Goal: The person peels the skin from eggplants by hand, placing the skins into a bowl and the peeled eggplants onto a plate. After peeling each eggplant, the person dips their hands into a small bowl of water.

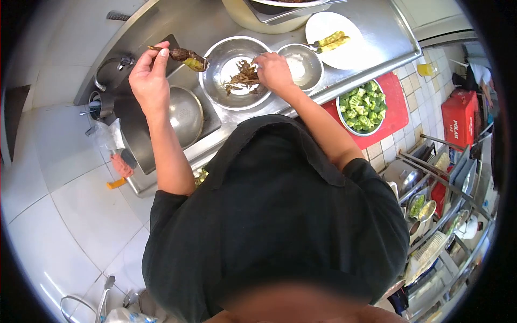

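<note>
The left hand is raised above the sink, its fingertips pinched together on the stem end of a charred pepper, which juts out sideways from the hand toward the steel bowl. The right hand hangs over that bowl's far rim, fingers closed on a shred from the dark peelings heaped inside. Just beside it sits a smaller bowl; a bowl of broccoli stands apart on the tabletop.

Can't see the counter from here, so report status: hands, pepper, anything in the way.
Left hand pinching charred pepper over the sink. Right hand in metal bowl, on peeled scraps. Nothing between them.
</note>
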The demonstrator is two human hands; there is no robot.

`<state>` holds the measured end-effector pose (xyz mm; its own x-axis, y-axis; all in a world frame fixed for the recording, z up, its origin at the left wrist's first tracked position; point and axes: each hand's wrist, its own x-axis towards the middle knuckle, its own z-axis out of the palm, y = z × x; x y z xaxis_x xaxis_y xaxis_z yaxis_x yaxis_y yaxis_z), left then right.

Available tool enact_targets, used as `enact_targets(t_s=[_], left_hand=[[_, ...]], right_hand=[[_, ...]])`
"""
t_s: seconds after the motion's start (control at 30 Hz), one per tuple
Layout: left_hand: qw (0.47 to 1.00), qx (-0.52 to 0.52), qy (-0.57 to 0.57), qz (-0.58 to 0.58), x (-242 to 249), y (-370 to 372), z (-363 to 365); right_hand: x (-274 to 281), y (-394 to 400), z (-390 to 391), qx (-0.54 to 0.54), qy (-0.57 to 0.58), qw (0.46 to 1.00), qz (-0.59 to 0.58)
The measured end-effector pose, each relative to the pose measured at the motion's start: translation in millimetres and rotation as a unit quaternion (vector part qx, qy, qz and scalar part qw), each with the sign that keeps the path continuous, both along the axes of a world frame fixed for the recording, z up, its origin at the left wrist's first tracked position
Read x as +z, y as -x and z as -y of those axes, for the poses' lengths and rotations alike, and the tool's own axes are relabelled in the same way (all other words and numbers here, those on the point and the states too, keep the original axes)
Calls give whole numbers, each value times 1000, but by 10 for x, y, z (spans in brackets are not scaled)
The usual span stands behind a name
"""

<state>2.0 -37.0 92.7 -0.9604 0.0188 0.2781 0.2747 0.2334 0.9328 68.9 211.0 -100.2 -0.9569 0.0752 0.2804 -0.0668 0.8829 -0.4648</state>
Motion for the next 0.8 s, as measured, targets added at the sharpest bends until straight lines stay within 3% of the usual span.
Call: enact_targets(t_s=[0.07, 0.1, 0.2, 0.23, 0.33, 0.47, 0.53, 0.63, 0.8], left_hand=[[1000, -17, -17, 12, -65, -10, -32], [999, -21, -23, 16, -90, -16, -22], [997, -47, -59, 34, -154, -12, -55], [995, -59, -71, 31, -205, 13, -58], [993, -68, -80, 53, -244, 27, -87], [992, -65, -81, 65, -267, 19, -115], [992, -66, -87, 64, -267, 5, -112], [989, -71, -104, 73, -305, 6, -124], [991, -63, -91, 72, -318, -35, -186]], right_hand=[[-34, -56, -168, -37, 30, 997, -63], [13, -115, -312, -46, 63, 997, -17], [-223, -263, -665, -108, -81, 990, 36], [-288, -314, -731, -119, -143, 976, 109], [-435, -370, -813, -121, -202, 947, 218], [-310, -371, -732, -135, -211, 942, 223], [-183, -311, -625, -127, -92, 984, 82], [233, -92, -313, -41, 102, 987, -114], [1035, 133, 281, 80, 237, 945, -208]])
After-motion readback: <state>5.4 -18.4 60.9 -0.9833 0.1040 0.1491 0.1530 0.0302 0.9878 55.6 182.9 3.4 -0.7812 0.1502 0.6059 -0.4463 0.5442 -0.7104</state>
